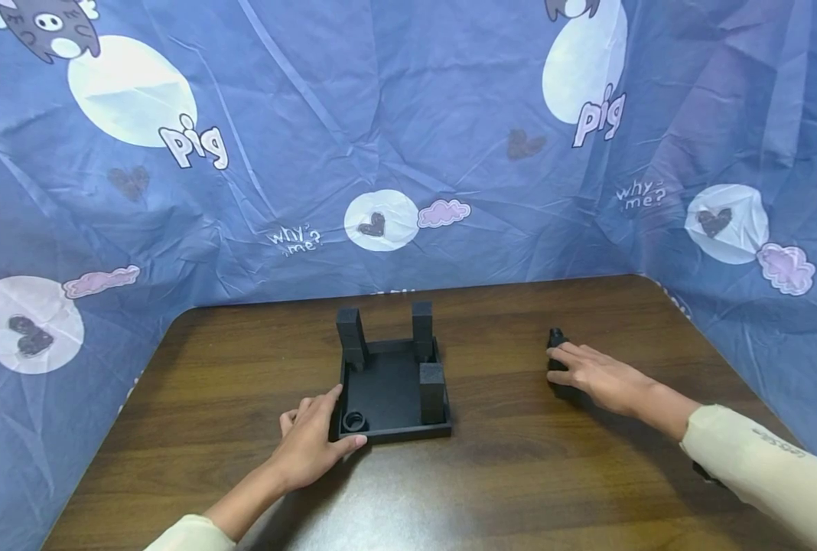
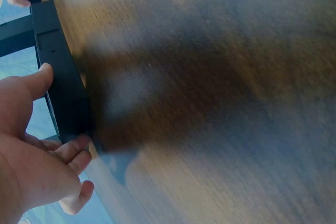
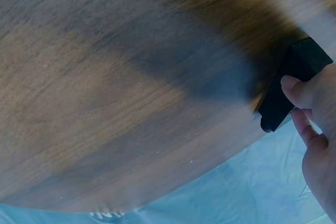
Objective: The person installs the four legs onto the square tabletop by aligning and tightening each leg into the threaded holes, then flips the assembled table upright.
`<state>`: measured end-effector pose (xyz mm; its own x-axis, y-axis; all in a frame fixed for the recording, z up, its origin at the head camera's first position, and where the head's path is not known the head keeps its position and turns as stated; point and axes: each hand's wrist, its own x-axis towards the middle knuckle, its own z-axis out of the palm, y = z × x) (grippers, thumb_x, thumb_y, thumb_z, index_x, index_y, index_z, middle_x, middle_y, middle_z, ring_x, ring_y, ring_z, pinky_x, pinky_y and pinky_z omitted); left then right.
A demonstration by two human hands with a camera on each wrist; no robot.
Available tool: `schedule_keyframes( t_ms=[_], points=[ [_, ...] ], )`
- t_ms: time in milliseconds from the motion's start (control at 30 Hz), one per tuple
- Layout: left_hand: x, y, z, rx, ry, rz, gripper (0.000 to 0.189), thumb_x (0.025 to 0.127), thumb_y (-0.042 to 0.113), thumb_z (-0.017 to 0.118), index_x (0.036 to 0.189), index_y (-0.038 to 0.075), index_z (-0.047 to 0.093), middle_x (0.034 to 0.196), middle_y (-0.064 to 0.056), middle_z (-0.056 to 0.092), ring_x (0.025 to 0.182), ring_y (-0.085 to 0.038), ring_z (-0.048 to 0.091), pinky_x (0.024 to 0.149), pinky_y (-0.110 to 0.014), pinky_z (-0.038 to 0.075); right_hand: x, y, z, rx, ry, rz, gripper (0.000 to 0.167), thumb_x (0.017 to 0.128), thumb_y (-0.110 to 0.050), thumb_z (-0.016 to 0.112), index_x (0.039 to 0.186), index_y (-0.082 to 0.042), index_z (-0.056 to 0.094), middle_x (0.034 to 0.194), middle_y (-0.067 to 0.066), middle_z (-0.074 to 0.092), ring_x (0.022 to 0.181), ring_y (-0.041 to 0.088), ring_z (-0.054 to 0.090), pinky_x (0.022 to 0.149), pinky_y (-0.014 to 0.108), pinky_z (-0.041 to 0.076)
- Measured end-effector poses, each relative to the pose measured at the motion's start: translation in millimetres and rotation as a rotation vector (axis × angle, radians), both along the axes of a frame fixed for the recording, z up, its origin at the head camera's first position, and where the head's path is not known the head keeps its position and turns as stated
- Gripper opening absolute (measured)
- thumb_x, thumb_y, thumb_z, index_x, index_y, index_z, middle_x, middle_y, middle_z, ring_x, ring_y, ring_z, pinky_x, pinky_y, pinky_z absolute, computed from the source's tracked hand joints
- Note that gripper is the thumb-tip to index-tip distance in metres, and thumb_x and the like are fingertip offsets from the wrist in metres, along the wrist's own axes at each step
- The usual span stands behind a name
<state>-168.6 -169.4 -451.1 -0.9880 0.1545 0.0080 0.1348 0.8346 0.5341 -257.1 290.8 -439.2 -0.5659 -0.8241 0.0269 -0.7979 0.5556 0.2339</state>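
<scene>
A square black tray-like base (image 1: 385,392) with a low rim lies on the table. Black blocky posts stand at its back left (image 1: 350,334), back right (image 1: 422,329) and front right (image 1: 432,394) corners. Inside the front left corner is a round black ring (image 1: 354,421). My left hand (image 1: 310,444) holds that corner, thumb on the front wall, fingers along the left side. Far to the right, my right hand (image 1: 597,375) grips a black block (image 3: 295,77) with a narrower round end, thumb on one side and fingers on the other, close over the tabletop.
The brown wooden table (image 1: 505,474) has rounded back corners. Behind it and along its sides hangs a blue printed cloth (image 1: 381,115). Bare wood lies between the base and my right hand.
</scene>
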Motion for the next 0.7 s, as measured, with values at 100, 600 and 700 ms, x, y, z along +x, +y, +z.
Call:
schedule_keyframes(
  t_ms=[100,600,700],
  points=[
    [0.3,-0.2,-0.2,0.001,0.001,-0.001,0.089,0.08,0.04,0.079,0.147,0.0,0.037,0.135,-0.018,0.054,0.117,-0.028,0.044,0.095,-0.052,0.018,-0.8,-1,-0.8,-0.022,0.016,0.021,0.056,0.072,0.014,0.077,0.122,-0.008,0.068,0.131,0.021,0.053,0.12,0.038,0.049,0.09,0.052,0.048],
    [1.2,0.0,1.9,0.011,-0.02,-0.007,0.089,0.081,0.042,0.078,0.148,0.0,0.036,0.136,-0.018,0.053,0.119,-0.028,0.043,0.095,-0.052,0.018,-7.7,-26,32.3,-0.698,-0.215,-0.04,0.051,0.073,0.028,0.064,0.114,-0.001,0.058,0.104,0.008,0.06,0.09,0.019,0.056,0.069,0.03,0.052],
    [1.1,-0.3,1.7,0.009,-0.013,-0.008,0.089,0.081,0.041,0.078,0.148,0.0,0.037,0.136,-0.018,0.054,0.118,-0.028,0.044,0.094,-0.052,0.019,-6.2,-31,41.2,-0.789,-0.292,-0.112,0.046,0.077,0.022,0.066,0.115,-0.003,0.059,0.101,0.007,0.059,0.085,0.017,0.057,0.068,0.027,0.052]
  ],
)
